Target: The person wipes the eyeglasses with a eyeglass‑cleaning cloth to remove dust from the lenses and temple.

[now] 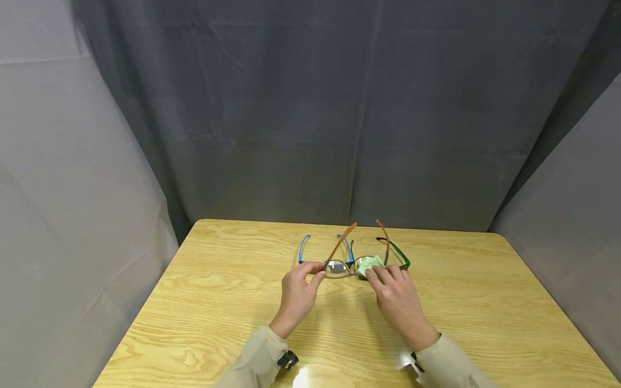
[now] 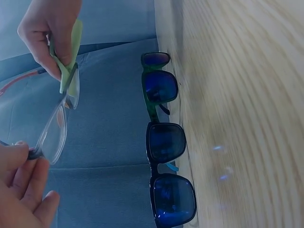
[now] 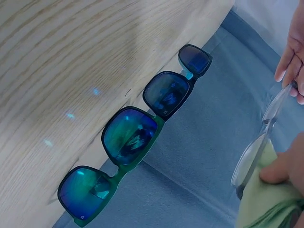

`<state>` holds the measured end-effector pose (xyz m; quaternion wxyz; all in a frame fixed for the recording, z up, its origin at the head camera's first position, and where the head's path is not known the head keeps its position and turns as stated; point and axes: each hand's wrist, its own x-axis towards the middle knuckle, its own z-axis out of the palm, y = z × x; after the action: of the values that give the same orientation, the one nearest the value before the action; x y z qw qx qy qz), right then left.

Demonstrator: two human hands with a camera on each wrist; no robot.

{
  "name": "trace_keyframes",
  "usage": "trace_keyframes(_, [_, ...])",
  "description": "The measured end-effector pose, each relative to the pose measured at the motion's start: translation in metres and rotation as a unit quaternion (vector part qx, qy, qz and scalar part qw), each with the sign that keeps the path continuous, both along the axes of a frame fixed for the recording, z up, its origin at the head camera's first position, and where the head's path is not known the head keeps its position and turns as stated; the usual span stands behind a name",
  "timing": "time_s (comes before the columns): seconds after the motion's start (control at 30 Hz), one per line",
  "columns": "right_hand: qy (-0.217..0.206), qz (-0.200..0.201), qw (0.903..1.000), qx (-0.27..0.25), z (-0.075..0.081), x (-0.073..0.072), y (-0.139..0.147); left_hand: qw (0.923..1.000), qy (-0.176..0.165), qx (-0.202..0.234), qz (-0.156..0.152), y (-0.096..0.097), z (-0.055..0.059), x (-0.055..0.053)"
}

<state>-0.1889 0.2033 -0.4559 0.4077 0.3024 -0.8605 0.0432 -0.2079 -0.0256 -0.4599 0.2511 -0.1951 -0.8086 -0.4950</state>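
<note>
A pair of clear-lensed eyeglasses [image 1: 339,276] with brown temples is held up over the table, temples unfolded and pointing away. My left hand [image 1: 298,291] pinches the frame at its left corner, between thumb and fingers. At the other lens, my right hand [image 1: 399,302] grips a light green cloth [image 1: 370,264], which is folded over that lens. In the right wrist view the thumb presses the cloth [image 3: 266,199] against the lens, and the bare lens [image 2: 53,135] on the left side shows in the left wrist view.
Behind the eyeglasses, blue-templed sunglasses [image 1: 302,249] and green-framed sunglasses [image 1: 404,260] stand side by side on the wooden table [image 1: 218,302], temples unfolded. A dark grey curtain [image 1: 291,134] hangs beyond the far edge, with pale curtains [image 1: 73,215] at the sides.
</note>
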Motion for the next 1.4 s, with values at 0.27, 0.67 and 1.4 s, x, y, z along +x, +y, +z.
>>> trace_keyframes(0.27, [-0.001, -0.017, 0.9999, -0.003, 0.000, -0.001, -0.002, 0.9996, 0.028, 0.002, -0.001, 0.001, -0.001, 0.000])
trace_keyframes(0.67, [-0.019, -0.035, 0.9989, -0.024, 0.002, -0.005, -0.009, 0.9927, 0.111, -0.046, -0.010, 0.009, 0.001, 0.002])
trace_keyframes(1.4, [-0.021, 0.035, 0.9990, -0.021, 0.006, -0.010, -0.007, 0.9962, 0.086, -0.014, 0.000, 0.005, -0.003, -0.002])
